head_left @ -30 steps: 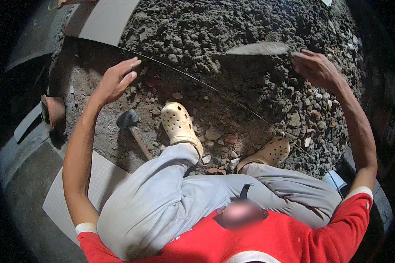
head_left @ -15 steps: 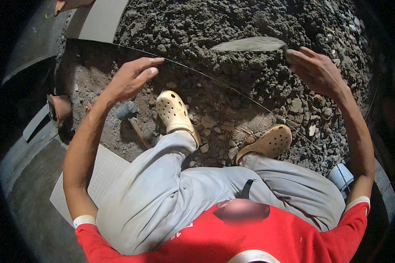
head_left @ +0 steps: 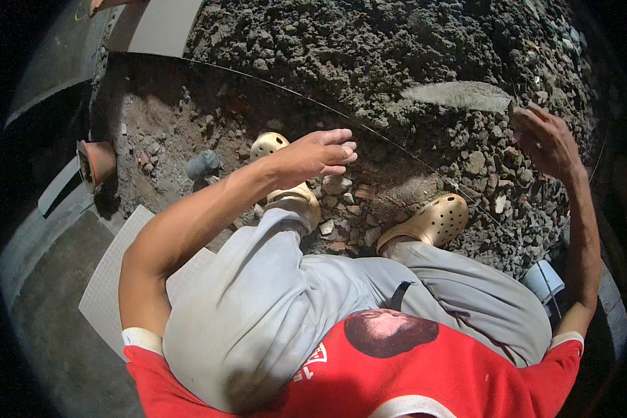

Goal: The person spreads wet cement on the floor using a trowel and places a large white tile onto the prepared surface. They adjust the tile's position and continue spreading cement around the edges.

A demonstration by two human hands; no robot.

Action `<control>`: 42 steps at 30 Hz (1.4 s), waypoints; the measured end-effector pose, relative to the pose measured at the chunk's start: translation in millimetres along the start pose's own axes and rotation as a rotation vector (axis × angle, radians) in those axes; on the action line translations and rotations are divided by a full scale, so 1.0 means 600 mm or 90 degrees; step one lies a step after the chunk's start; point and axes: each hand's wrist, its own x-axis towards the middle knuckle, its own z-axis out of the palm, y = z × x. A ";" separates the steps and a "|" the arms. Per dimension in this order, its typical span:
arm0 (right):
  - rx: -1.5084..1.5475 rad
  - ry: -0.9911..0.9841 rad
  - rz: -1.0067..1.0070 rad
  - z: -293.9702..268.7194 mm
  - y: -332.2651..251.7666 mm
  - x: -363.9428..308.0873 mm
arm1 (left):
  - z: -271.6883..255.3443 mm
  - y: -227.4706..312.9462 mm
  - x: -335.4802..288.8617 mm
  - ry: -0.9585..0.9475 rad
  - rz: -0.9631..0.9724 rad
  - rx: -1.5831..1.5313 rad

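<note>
My right hand (head_left: 550,143) is closed round the handle of a trowel (head_left: 463,96), whose grey, smeared blade points left over the bed of dark crumbly mortar (head_left: 313,49). The handle itself is mostly hidden by the fingers. My left hand (head_left: 320,155) hangs in the air above my left clog, fingers loosely bent and apart, with nothing visible in them. Beyond it a thin taut string (head_left: 306,99) runs slantwise along the mortar's near edge. A mallet (head_left: 203,164) with a dark rounded head lies on the dirt; my left forearm covers its handle.
A pale tile (head_left: 161,29) lies at the far left beside the mortar. Another tile (head_left: 111,279) with a gridded back rests by my left leg. An orange-brown pot-like container (head_left: 99,164) stands at left, a white container (head_left: 543,280) at right. Rubble surrounds my clogs (head_left: 435,219).
My left hand has moved right and nearer to me, crossing over the left clog. My right hand has shifted right and slightly nearer with the trowel.
</note>
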 end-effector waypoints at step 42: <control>0.666 0.074 0.553 0.008 -0.105 0.078 | -0.084 0.059 -0.035 0.155 -0.018 0.090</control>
